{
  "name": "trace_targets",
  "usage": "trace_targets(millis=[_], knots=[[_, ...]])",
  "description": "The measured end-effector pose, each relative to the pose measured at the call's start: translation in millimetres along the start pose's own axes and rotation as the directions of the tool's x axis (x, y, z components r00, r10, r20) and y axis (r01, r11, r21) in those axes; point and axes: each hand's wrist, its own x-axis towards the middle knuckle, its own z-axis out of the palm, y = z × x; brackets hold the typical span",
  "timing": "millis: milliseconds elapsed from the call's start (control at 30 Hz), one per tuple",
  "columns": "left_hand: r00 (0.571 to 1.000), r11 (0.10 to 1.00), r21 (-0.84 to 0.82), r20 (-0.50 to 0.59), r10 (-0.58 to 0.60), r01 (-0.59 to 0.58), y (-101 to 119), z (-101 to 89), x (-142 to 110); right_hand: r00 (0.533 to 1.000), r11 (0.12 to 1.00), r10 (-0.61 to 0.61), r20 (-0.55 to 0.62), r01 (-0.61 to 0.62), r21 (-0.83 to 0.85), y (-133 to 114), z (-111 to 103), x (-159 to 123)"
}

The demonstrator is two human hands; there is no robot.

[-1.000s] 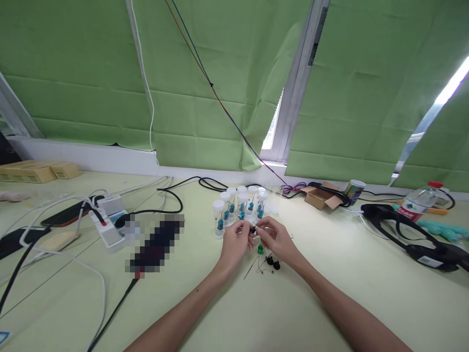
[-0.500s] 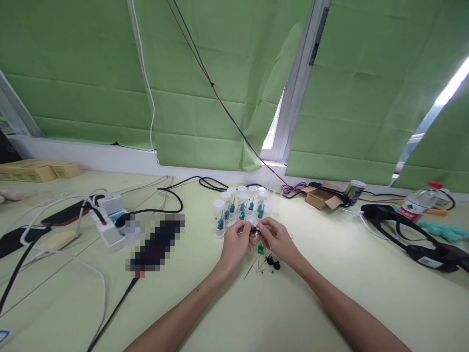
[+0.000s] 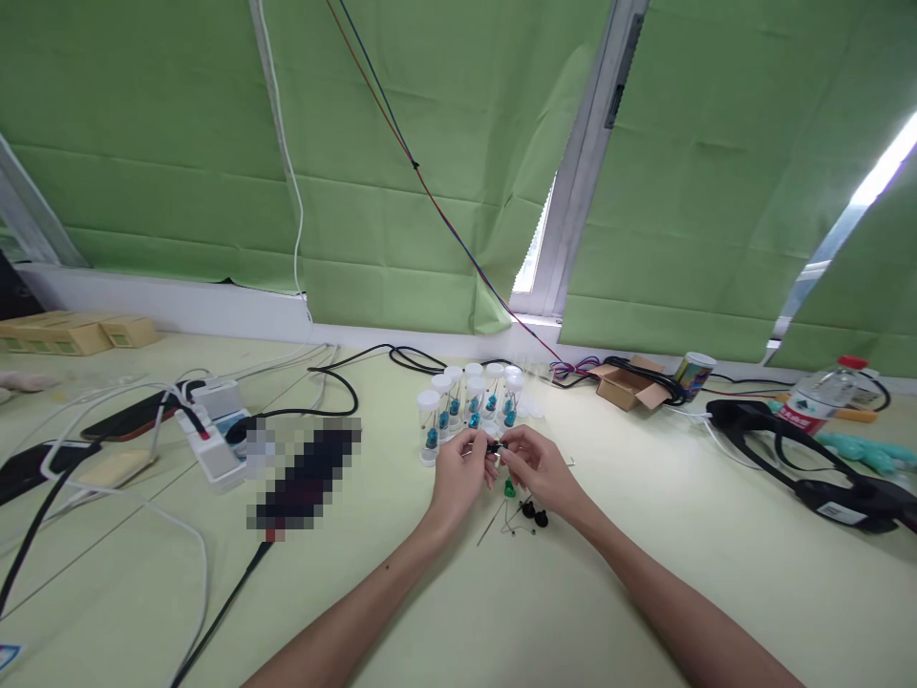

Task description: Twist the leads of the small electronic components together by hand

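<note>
My left hand (image 3: 462,470) and my right hand (image 3: 536,466) meet above the table, both closed at the fingertips around a small black part (image 3: 496,447) whose kind I cannot make out. Just behind them stand several clear tubes with white caps (image 3: 428,420), each with a small blue piece and thin wires inside. Beneath my right fingers, partly covered, a small green piece (image 3: 509,488) sits on the table. Two black knob-like pieces (image 3: 534,514) lie nearer to me, beside a thin metal rod (image 3: 491,524) and a curled thin wire (image 3: 514,521).
Left of my arms are a blurred dark device (image 3: 308,483) on a black cable and a white power strip (image 3: 215,444) with white cords. Toward the right are an open cardboard box (image 3: 628,384), a printed can (image 3: 693,375), a bottle (image 3: 821,397) and black goggles-like gear (image 3: 802,459).
My right fingers have shifted slightly around the black part, the thumb now a little lower. My left hand and the things on the table look unmoved.
</note>
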Motion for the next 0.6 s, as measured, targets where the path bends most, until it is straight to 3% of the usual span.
trace_targets(millis=[600], knots=[[0.999,1.0,0.013,0.036,-0.012,0.012,-1.6,0.1,-0.8,1.0,0.99,0.023,-0.011,-0.025,-0.137,3.5,-0.3,1.6]])
